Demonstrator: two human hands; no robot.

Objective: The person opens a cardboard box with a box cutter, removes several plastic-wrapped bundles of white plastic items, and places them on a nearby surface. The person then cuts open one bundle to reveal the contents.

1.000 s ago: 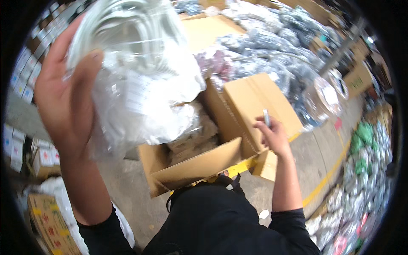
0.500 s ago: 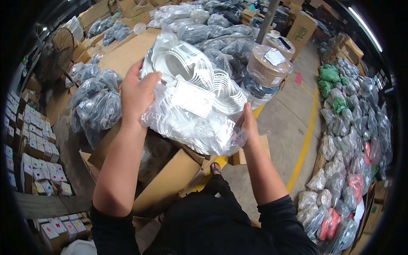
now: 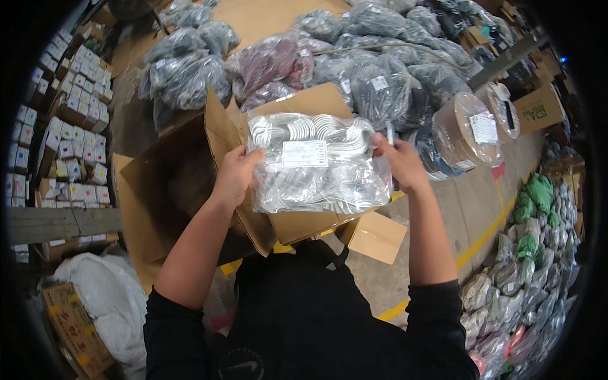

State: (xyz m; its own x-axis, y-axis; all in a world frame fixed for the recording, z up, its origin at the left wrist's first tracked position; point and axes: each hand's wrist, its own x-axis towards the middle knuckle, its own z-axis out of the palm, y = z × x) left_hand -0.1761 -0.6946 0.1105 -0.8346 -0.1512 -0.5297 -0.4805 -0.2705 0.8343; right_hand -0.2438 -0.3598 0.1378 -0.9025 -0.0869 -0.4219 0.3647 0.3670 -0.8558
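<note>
Clear plastic bag (image 3: pixel 323 187) of nested white curved pieces, a white label (image 3: pixel 304 154) on its upper face, lies in the middle of the frame, between the two hands. Its long axis runs roughly left to right, from one hand to the other, so neither hand is clearly nearer: each is touching its own end. The bag is over a brown carton (image 3: pixel 316 98), whose cardboard shows above and below it; whether it rests there or is held just clear, I cannot tell.

The left hand (image 3: pixel 234 176) pinches the left edge, thumb laid over the top of the plastic and the other fingers mostly hidden below. The right hand (image 3: pixel 406 166) is at the upper right edge, fingers curled in and seemingly pinching the plastic there; how tightly they close cannot be seen. A thin pale object (image 3: pixel 390 132) stands up beside these fingers, too small to make out.

Just left of the left forearm is a deep open box (image 3: pixel 136 206), its inside dark. A small closed box (image 3: pixel 379 237) sits below the bag's right end, and plastic-wrapped spools (image 3: pixel 457 136) stand right of the right hand.
</note>
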